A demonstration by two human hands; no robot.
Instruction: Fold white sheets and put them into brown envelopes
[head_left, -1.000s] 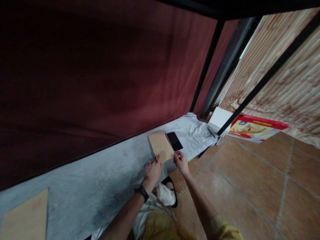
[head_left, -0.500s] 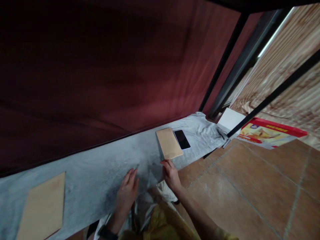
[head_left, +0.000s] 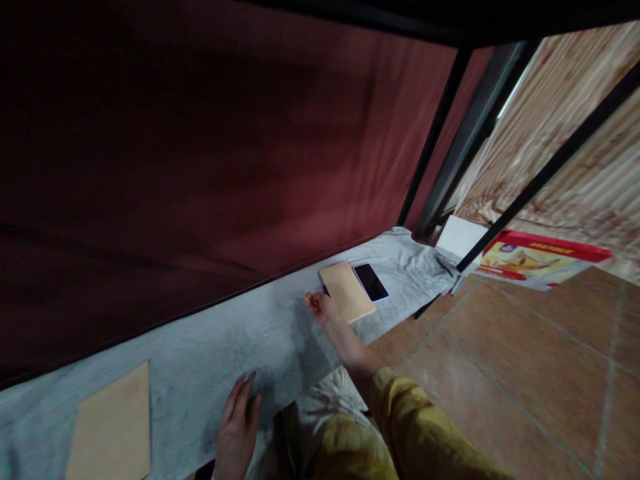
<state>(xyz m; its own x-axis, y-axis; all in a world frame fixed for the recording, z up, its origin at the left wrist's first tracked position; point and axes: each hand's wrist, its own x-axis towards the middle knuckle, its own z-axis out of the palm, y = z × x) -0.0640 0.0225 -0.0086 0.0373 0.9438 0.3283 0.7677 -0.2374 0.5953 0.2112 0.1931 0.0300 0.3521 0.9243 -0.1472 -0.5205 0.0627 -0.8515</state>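
Observation:
A long surface covered with a grey cloth [head_left: 200, 347] runs along a dark red curtain. On it lie a tan card [head_left: 347, 291] and, right beside it, a black phone [head_left: 371, 282]. My right hand [head_left: 321, 307] reaches to the tan card's near left edge, fingers curled at that edge; whether they grip it is unclear. My left hand [head_left: 237, 425] lies flat on the cloth near the front edge, fingers stretched out and holding nothing. A second tan card [head_left: 113, 430] lies at the far left.
A dark red curtain [head_left: 200, 147] backs the surface. Black metal posts [head_left: 435, 133] stand at the right end. A white board [head_left: 461, 238] and a red and yellow box [head_left: 537, 257] sit on the brown tiled floor [head_left: 525, 373].
My right hand has moved forward to the tan card's near left edge. My left hand has drawn back towards me along the cloth. The view has shifted slightly.

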